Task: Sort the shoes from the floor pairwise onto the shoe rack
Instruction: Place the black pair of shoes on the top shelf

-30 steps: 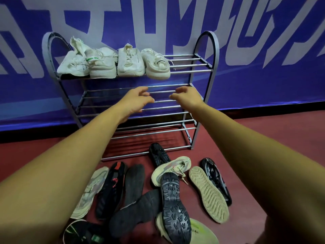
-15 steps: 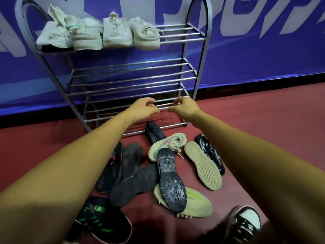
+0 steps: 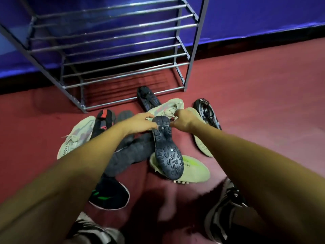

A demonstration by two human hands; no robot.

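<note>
Black upturned shoe (image 3: 167,152), left hand (image 3: 139,123) gripping its heel, right hand (image 3: 184,121) grip unclear, beige shoe (image 3: 168,107) beneath

Dark red floor (image 3: 263,103), blue wall covering (image 3: 263,18) behind (glossy), black strip (image 3: 263,41) along its base

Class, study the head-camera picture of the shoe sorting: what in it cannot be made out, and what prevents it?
1. Rack top: head view, cut off by the upper edge.
2. Right hand grip: head view, its curled fingers are hidden behind the hand, over the beige shoe.
3. Black shoe upper: head view, sole faces up.
4. Grey shoe: head view, partly under the left forearm.
5. Bottom shoes: head view, blurred, cut by arms and lower edge.
</note>
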